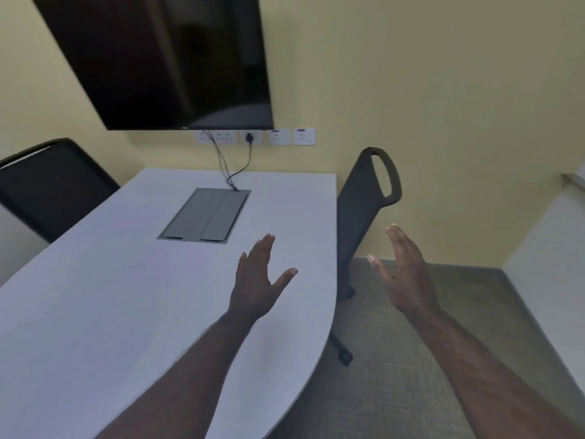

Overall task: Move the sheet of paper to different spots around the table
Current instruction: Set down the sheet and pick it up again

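Observation:
No sheet of paper shows anywhere in the head view. My left hand [258, 278] hovers over the right part of the pale grey table [95, 296], fingers spread, holding nothing. My right hand [405, 274] is raised beyond the table's right edge, above the floor, palm turned inward with fingers apart and nothing in it. Both forearms reach in from the bottom of the view.
A grey cable hatch [205, 215] is set into the table near its far end, with cables running up to wall sockets [253, 137]. A dark screen [164, 58] hangs on the wall. One black chair [47, 185] stands at the left, another chair [364, 201] at the right edge.

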Demonstrator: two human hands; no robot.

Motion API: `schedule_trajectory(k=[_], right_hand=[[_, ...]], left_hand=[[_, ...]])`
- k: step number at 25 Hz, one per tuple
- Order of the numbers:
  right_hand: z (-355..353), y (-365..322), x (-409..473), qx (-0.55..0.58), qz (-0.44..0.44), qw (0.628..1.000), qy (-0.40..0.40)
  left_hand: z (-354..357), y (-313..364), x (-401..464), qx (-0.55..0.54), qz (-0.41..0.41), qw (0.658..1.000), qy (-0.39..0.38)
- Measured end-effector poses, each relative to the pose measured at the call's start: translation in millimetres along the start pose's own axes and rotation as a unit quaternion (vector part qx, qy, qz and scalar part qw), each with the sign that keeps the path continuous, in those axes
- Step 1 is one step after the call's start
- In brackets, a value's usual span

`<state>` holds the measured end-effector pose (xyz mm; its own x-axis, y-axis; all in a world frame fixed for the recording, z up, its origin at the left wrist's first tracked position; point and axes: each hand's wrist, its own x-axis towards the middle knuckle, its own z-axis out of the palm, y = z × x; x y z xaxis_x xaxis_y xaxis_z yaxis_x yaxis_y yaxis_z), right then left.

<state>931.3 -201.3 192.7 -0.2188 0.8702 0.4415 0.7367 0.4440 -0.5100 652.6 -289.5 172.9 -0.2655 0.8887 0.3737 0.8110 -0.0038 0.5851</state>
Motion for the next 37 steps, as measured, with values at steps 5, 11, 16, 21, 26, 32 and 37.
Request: schedule_trajectory(k=[5, 11, 16, 21, 26, 32, 37], right_hand=[[56.4, -11.1, 65.6, 0.031, -0.090, 0.993, -0.072], [154.8, -44.6, 151.6, 0.084, -0.173, 0.971, -0.140], [236.5, -83.6, 203.5, 0.129, -0.214, 0.948, -0.196], [315.5, -135.8, 232.9, 0.153, -0.264, 0.914, -0.266], [400.2, -174.2, 249.5, 0.173, -0.312, 0.875, -0.327], [502.2, -190.1, 261.8, 0.186, -0.353, 0.821, -0.407], [569.7, -188.4, 254.5, 0.174, -0.374, 0.779, -0.473]], left_hand=[[3.8, -41.2, 12.3, 0.077, -0.078, 0.993, 0.034], [2.0, -103.2, 49.9, 0.114, -0.172, 0.973, 0.106], [-8.2, -149.4, 66.0, 0.135, -0.251, 0.948, 0.142], [-18.1, -194.7, 70.4, 0.144, -0.335, 0.914, 0.175], [-11.5, -240.8, 76.8, 0.146, -0.414, 0.877, 0.195], [8.8, -300.8, 94.9, 0.121, -0.520, 0.816, 0.222], [32.8, -353.4, 106.8, 0.045, -0.632, 0.744, 0.211]])
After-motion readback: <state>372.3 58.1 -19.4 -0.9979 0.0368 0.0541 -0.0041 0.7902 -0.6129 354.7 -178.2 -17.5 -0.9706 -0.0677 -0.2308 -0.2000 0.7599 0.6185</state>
